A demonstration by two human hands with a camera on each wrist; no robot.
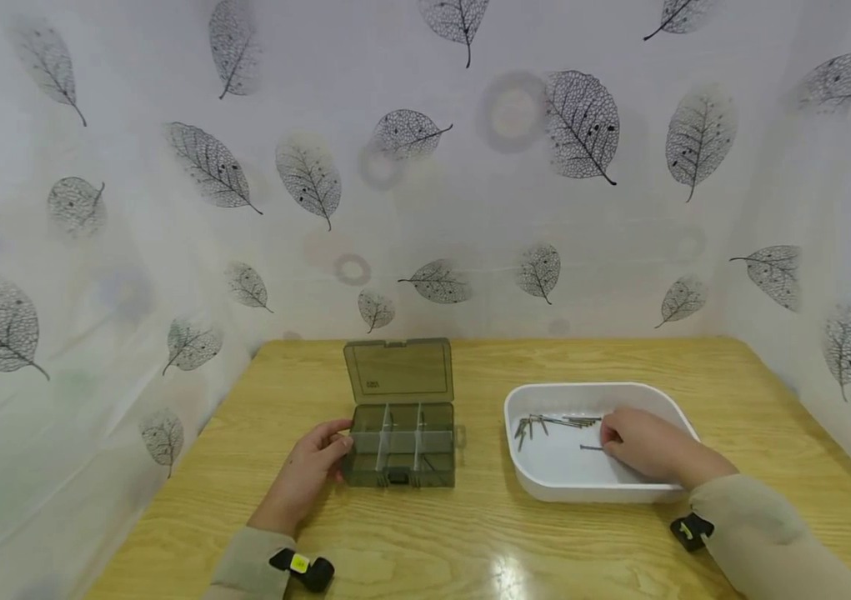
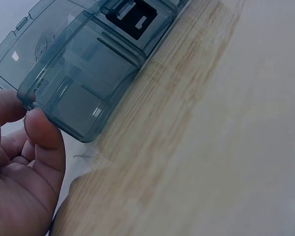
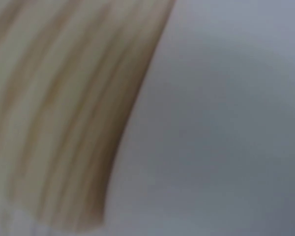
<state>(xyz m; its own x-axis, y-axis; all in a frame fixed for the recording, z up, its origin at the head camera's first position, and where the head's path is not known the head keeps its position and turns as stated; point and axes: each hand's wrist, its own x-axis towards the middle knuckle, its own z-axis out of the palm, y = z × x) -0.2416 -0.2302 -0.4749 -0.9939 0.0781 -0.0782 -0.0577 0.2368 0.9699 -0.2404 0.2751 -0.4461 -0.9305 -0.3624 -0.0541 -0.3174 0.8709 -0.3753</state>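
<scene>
Wood-grain table [image 1: 481, 542] | left hand [image 1: 312, 458] pinches left side of open divided box [image 1: 434, 479] | right hand [image 1: 643, 442] inside white tray [image 1: 598, 494] beside slim fasteners [image 1: 581, 423], hold unclear | best: steady box, lift fasteners singly

Compartment box [image 1: 362, 478]: smoky translucent plastic, smooth and glossy, with an opaque black latch [image 2: 132, 19]; tray [image 1: 598, 493]: white, smooth, apparently plastic, soft sheen. Fasteners [image 1: 583, 422]: metal, grey to brassy, finer surface too small to read. Bench [image 1: 395, 550]: wood-grained, smooth, glossy, reflecting a bright spot; leaf-printed sheet [image 1: 463, 217]: faint sheen, plastic or cloth unclear; sleeves [image 1: 758, 517]: matt cloth.
</scene>
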